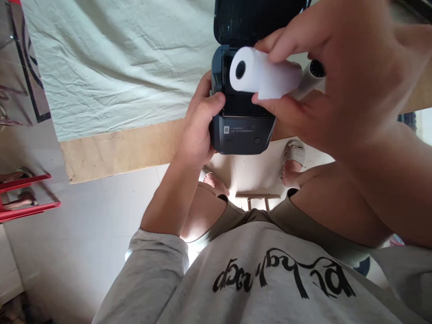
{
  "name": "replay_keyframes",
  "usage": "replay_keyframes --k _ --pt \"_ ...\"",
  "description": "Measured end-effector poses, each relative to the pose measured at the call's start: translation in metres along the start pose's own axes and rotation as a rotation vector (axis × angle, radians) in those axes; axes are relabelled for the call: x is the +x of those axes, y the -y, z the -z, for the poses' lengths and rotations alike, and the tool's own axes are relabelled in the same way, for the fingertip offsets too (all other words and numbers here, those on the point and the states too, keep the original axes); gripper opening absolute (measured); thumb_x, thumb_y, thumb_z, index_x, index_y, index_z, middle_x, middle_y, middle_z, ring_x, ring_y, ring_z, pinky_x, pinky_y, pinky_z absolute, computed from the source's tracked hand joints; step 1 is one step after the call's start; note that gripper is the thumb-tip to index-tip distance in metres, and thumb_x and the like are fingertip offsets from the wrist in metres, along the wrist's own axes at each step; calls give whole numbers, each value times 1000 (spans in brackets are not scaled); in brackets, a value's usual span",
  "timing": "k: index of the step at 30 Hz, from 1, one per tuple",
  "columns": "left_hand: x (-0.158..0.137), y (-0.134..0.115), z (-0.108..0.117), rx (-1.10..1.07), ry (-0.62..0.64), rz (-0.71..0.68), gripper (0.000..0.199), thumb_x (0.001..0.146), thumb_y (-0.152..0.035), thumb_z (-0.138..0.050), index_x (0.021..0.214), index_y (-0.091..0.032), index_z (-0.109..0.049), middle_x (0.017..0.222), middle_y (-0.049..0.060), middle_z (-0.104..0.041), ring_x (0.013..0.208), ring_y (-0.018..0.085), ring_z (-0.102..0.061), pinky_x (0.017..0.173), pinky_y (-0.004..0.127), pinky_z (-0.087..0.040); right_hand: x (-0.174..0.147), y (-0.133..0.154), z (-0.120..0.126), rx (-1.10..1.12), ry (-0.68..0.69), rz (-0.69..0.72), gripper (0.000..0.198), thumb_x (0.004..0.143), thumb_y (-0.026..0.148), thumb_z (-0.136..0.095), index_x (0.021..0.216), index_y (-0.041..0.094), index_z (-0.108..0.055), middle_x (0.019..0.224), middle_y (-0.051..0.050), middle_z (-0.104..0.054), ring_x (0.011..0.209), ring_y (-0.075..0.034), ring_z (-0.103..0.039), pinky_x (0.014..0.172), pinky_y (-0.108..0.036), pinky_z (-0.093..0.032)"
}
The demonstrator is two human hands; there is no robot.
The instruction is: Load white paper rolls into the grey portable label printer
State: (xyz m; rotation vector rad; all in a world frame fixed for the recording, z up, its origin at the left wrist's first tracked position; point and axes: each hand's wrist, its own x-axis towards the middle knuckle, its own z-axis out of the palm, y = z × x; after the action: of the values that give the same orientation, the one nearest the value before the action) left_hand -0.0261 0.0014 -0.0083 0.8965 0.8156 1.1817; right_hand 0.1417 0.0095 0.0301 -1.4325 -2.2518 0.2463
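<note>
A small black label printer (241, 135) with a power button on its front is gripped by my left hand (202, 117), thumb on its near-left rim. Its lid (249, 22) stands raised at the back, and the dark paper bay (236, 105) lies exposed. My right hand (313, 81) pinches a white paper roll (265, 74) between thumb and fingers, tilted over the bay, its dark core facing left. Behind it, close to my right palm, shows a second pale roll-like cylinder (308, 78) with a black end; whether my hand holds it I cannot tell.
A pale green cloth (128, 67) covers the wooden table (121, 148), whose front edge runs beneath my left arm. My legs and sandaled feet are below. On the left stands a red-framed object (30, 207), with another person's feet near it.
</note>
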Motion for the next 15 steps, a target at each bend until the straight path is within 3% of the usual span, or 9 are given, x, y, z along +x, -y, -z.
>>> replay_keyframes --k 4,8,11,15 --pt "-1 -2 -3 -4 -22 -11 25 65 -38 -47 86 -26 -52 77 2 -59 88 22 -53 56 26 -39 2 3 -5 -273 -25 105 25 74 32 -30 95 27 -42 98 11 -48 90 -4 -46 75 -24 -31" --pt "-4 -5 -8 35 -49 2 18 70 -34 -42 81 -24 -52 79 2 -56 81 17 -54 56 25 -39 -2 2 -5 -248 -108 196 24 75 38 -29 84 29 -49 98 15 -47 97 -4 -41 81 -26 -31" --pt "-6 -4 -9 55 -8 -41 25 71 -41 -39 79 -21 -52 79 3 -54 77 16 -53 58 25 -40 -9 5 -6 -208 -137 300 26 75 40 -29 81 30 -52 92 14 -48 91 -2 -41 76 -22 -31" --pt "-7 -1 -6 60 -3 -86 28 63 -34 -54 89 -24 -50 81 1 -53 79 15 -53 64 24 -41 -14 7 -8 -146 -79 436 26 66 48 -44 82 29 -53 91 13 -50 83 0 -42 72 -21 -29"
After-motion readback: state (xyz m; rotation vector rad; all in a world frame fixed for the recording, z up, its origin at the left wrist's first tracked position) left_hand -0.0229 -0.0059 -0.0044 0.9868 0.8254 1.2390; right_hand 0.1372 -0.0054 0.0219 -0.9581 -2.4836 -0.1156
